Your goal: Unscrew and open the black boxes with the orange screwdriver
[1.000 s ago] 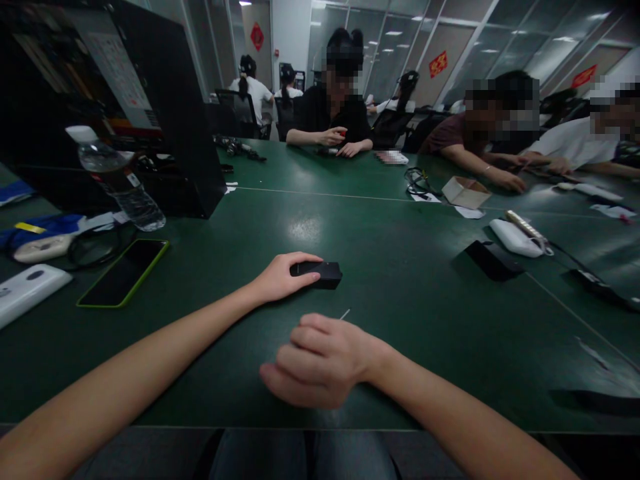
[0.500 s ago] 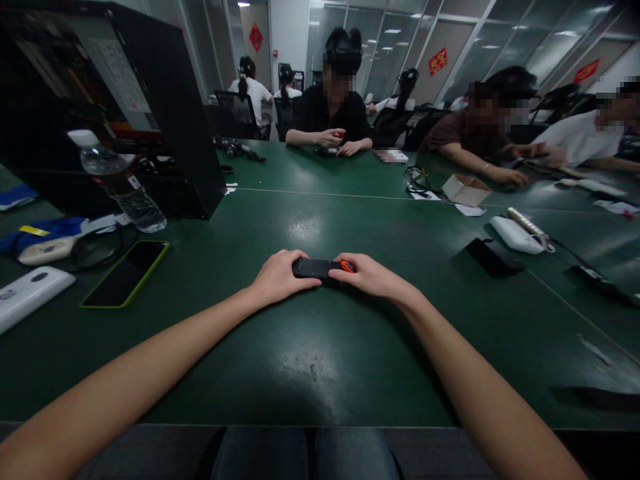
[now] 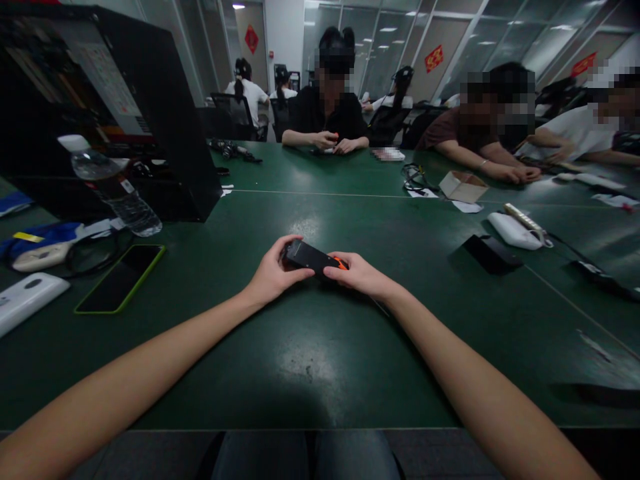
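A black oblong device (image 3: 311, 256) with a flat upper face is held between my two hands, tilted so its left end is higher. My left hand (image 3: 271, 273) grips the left end, thumb along the near side and fingers behind. My right hand (image 3: 364, 275) closes on the right end, thumb on the near edge. Under the right fingers shows an orange-and-black piece (image 3: 341, 263); whether it belongs to the device or is a separate tool I cannot tell. A thin rod (image 3: 381, 307) pokes out below the right wrist. The fingers hide much of the device's ends.
To the left are a phone (image 3: 121, 279) in a green case, a white device (image 3: 31, 301), a water bottle (image 3: 113, 190) and an open black computer case (image 3: 165, 113). On the right lie a black box (image 3: 491, 255) and a white adapter (image 3: 515, 231). Co-workers sit across the green table (image 3: 240, 373).
The device's left end has risen with my left hand, so it now slants down to the right. My right hand has shifted slightly left, and the thin rod has come into sight.
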The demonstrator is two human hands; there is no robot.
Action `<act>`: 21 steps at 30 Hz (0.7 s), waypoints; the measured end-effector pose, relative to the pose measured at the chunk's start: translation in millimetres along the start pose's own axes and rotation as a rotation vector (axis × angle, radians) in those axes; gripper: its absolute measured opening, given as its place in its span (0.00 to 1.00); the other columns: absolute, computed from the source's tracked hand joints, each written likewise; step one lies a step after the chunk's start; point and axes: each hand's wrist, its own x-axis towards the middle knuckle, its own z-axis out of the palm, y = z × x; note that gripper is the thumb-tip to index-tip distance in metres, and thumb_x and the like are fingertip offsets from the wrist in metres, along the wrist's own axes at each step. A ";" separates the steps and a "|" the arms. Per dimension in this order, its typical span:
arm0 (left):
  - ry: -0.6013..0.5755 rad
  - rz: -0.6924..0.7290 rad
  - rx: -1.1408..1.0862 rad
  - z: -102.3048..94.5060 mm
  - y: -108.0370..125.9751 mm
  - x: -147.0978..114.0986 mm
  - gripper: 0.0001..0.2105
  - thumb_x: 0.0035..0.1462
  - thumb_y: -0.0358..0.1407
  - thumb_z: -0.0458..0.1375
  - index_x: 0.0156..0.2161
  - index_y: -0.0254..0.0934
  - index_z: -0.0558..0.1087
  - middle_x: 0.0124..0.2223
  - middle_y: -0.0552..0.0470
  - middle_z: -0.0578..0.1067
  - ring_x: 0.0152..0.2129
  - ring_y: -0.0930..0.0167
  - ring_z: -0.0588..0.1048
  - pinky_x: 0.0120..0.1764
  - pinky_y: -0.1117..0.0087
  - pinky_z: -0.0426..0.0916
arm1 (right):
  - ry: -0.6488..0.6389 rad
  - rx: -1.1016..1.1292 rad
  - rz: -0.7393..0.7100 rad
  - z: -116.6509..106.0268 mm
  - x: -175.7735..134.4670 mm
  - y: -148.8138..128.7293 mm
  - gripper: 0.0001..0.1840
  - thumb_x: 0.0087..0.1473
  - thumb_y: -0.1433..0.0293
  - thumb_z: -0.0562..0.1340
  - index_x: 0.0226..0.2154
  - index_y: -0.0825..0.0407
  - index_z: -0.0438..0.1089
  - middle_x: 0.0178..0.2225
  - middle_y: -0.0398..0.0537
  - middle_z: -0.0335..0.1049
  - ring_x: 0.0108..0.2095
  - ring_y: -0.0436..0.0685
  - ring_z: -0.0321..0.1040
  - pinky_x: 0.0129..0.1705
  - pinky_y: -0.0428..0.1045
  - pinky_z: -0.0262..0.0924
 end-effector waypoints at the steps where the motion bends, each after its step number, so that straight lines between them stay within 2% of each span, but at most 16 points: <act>1: 0.044 -0.028 -0.098 2.4 -2.8 1.0 0.36 0.44 0.42 0.73 0.57 0.37 0.66 0.56 0.42 0.73 0.52 0.60 0.73 0.53 0.63 0.68 | 0.062 0.067 0.005 6.2 1.7 0.3 0.31 0.46 0.50 0.69 0.45 0.55 0.70 0.26 0.38 0.62 0.22 0.45 0.56 0.22 0.43 0.48; 4: -0.016 -0.183 -0.271 7.0 -7.2 2.2 0.32 0.53 0.46 0.67 0.59 0.35 0.64 0.56 0.40 0.74 0.50 0.60 0.75 0.49 0.63 0.71 | 0.167 0.273 0.054 25.9 4.7 -1.2 0.33 0.43 0.47 0.70 0.42 0.52 0.66 0.23 0.33 0.56 0.18 0.43 0.48 0.18 0.42 0.39; 6: -0.081 -0.240 -0.314 7.5 -7.7 1.7 0.29 0.58 0.49 0.62 0.58 0.34 0.66 0.54 0.39 0.76 0.45 0.61 0.77 0.45 0.64 0.72 | 0.116 0.330 0.077 36.2 3.7 -3.3 0.32 0.43 0.45 0.69 0.39 0.52 0.65 0.23 0.35 0.59 0.17 0.42 0.46 0.18 0.42 0.37; 9: -0.135 -0.244 -0.358 6.4 -7.8 0.7 0.27 0.59 0.51 0.60 0.56 0.33 0.69 0.54 0.39 0.77 0.42 0.61 0.78 0.41 0.65 0.73 | 0.013 0.281 0.072 44.2 -0.8 -5.5 0.29 0.46 0.45 0.67 0.36 0.53 0.66 0.26 0.42 0.67 0.18 0.42 0.48 0.17 0.42 0.38; 13: -0.183 -0.275 -0.419 4.8 -7.8 1.0 0.25 0.61 0.51 0.59 0.55 0.33 0.71 0.53 0.40 0.78 0.42 0.61 0.79 0.42 0.65 0.73 | 0.018 0.242 0.072 45.3 -4.2 -5.9 0.27 0.47 0.47 0.68 0.31 0.53 0.64 0.23 0.39 0.64 0.18 0.43 0.49 0.17 0.42 0.39; 17: -0.214 -0.263 -0.391 3.0 -4.2 1.6 0.27 0.57 0.49 0.64 0.56 0.34 0.71 0.51 0.41 0.79 0.45 0.61 0.78 0.46 0.66 0.71 | 0.024 0.244 0.048 44.6 -4.5 -6.6 0.25 0.47 0.50 0.69 0.36 0.52 0.65 0.21 0.35 0.59 0.18 0.43 0.49 0.17 0.42 0.39; 21: -0.212 -0.303 -0.371 1.9 1.2 0.9 0.24 0.55 0.47 0.67 0.51 0.32 0.74 0.45 0.42 0.80 0.42 0.62 0.79 0.44 0.67 0.71 | 0.009 0.183 -0.008 45.2 -5.3 -8.0 0.26 0.50 0.50 0.67 0.41 0.53 0.68 0.21 0.35 0.58 0.18 0.44 0.49 0.18 0.42 0.40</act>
